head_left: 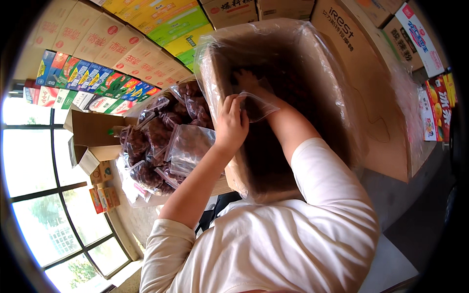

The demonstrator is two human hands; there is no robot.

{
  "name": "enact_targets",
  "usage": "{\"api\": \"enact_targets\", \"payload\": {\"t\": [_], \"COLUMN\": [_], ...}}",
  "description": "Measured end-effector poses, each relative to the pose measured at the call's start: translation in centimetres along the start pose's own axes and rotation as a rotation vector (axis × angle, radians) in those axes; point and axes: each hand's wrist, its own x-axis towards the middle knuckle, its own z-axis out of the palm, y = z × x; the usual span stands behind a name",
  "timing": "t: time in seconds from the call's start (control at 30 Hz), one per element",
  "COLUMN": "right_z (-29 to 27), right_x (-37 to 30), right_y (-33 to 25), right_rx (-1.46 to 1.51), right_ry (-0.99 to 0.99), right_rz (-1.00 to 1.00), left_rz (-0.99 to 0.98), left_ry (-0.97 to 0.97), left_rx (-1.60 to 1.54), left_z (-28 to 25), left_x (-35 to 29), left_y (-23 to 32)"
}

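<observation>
A large cardboard box (224,166) with clear plastic lining stands in front of me. Dark reddish pieces lie deep in its shadow, too dim to name. My left hand (231,121) is at the box's left rim, its fingers closed on a clear plastic bag (260,108) that hangs inside the box. Down in the box, beyond that bag, is my right hand (247,81), near the left wall. Its fingers look spread, with nothing visible in them. Left of the box lie several filled zip bags (159,134) of dark red, wrinkled pieces, with a flatter clear zip bag (189,146) on top.
Stacked cartons (110,41) and colourful packages (93,78) line the far left. An open small carton (95,129) stands by the window (58,195). A tall flat cardboard box (359,83) is right of the large box, with clear plastic film (405,97) beside it.
</observation>
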Motion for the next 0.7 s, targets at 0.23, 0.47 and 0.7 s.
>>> {"api": "enact_targets", "payload": {"t": [0.23, 0.47, 0.7], "right_z": [3.0, 4.0, -3.4], "right_x": [0.7, -2.6, -10.5], "right_y": [0.3, 0.7, -2.5], "right_rx": [-0.183, -0.324, -0.115], "right_ry": [0.092, -0.112, -0.165], "right_rz": [-0.01, -0.074, -0.161], "left_rz": [-0.063, -0.04, 0.058], "left_ry": [-0.054, -0.089, -0.018], "left_rx": [-0.039, -0.048, -0.057], "left_z": [-0.5, -0.9, -0.7], "left_x": [0.2, 0.2, 0.3], "left_y": [0.7, 0.4, 0.1]}}
